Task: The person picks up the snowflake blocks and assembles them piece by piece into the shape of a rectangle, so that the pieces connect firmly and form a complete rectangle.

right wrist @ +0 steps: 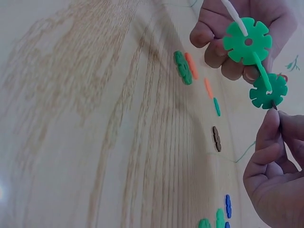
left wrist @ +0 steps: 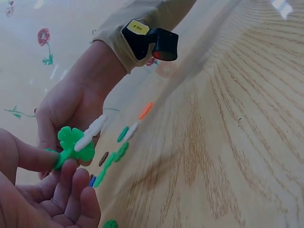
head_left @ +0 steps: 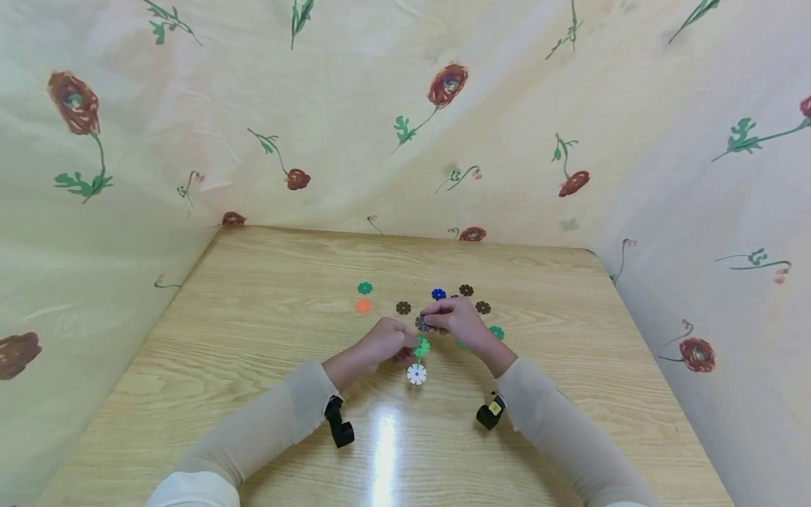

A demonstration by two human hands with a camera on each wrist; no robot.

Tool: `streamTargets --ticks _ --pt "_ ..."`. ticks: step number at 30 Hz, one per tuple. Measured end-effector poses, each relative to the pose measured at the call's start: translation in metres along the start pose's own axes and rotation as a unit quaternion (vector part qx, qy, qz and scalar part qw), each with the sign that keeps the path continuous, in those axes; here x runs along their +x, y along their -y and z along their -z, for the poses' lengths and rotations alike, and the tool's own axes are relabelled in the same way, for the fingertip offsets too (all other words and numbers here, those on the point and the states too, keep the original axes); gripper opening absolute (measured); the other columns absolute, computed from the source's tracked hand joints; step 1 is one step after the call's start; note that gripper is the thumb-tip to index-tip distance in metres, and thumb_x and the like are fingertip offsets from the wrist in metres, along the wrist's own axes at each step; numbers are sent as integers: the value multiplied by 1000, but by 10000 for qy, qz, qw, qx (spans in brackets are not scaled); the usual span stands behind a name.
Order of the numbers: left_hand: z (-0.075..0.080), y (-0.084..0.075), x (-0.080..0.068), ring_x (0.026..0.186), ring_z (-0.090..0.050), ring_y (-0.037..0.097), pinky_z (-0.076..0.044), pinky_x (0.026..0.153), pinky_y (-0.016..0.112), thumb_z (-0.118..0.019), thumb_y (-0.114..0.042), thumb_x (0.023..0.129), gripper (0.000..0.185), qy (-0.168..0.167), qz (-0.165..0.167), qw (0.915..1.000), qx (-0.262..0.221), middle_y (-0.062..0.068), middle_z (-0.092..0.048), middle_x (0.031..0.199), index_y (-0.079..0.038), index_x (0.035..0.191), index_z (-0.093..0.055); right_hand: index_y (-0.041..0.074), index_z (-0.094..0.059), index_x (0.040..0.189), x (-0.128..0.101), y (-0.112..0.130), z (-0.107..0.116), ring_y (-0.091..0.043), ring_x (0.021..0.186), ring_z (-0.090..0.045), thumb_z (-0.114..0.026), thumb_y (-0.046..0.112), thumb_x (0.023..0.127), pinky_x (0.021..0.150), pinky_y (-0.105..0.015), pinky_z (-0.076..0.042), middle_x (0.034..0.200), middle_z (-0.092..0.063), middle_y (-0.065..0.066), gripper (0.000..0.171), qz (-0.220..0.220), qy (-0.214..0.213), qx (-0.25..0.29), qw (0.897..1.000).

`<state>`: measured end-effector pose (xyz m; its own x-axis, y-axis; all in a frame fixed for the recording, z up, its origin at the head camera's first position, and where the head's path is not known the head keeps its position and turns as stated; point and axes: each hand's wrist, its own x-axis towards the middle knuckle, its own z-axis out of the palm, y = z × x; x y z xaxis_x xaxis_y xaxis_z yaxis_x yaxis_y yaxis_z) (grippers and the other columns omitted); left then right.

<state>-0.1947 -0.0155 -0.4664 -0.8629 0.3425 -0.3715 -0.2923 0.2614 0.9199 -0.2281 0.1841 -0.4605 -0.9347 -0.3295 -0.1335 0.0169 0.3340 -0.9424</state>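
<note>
Interlocked green and white discs [head_left: 419, 355] hang between my hands just above the counter [head_left: 253, 331], their chain running toward me from the fingers. My left hand [head_left: 380, 341] pinches the green end. My right hand [head_left: 457, 318] pinches a dark disc [head_left: 422, 323] at the far tip. All are thin, hard plastic with notched flower-shaped rims. Loose discs [head_left: 403, 308] lie beyond.
</note>
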Motion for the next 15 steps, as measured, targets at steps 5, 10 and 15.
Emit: streamTargets --ticks 5,10,15 --pt "3 -1 5 67 -63 16 -54 58 23 -64 -15 96 19 -137 91 9999 -1 4 -69 78 1 95 -74 -8 -72 115 0 -1 0 -15 78 -68 -65 5 99 72 -26 -61 98 -75 -9 21 -27 184 77 9998" --pt "7 -3 10 68 -61 16 -49 58 23 -61 -22 101 25 -213 172 9993 -272 4 -69 82 -1 102 -75 -6 -71 119 -1 -4 -1 -16 81 -69 -64 6 100 75 -27 -61 102 -74 -10 23 -40 355 75 9993" --pt "6 -4 12 67 -61 13 -51 58 22 -64 -24 101 26 -83 146 9985 -519 1 -67 77 0 101 -76 -5 -70 121 -2 -5 -4 -14 78 -68 -64 7 100 69 -26 -57 99 -75 -7 25 -23 404 -32 9992"
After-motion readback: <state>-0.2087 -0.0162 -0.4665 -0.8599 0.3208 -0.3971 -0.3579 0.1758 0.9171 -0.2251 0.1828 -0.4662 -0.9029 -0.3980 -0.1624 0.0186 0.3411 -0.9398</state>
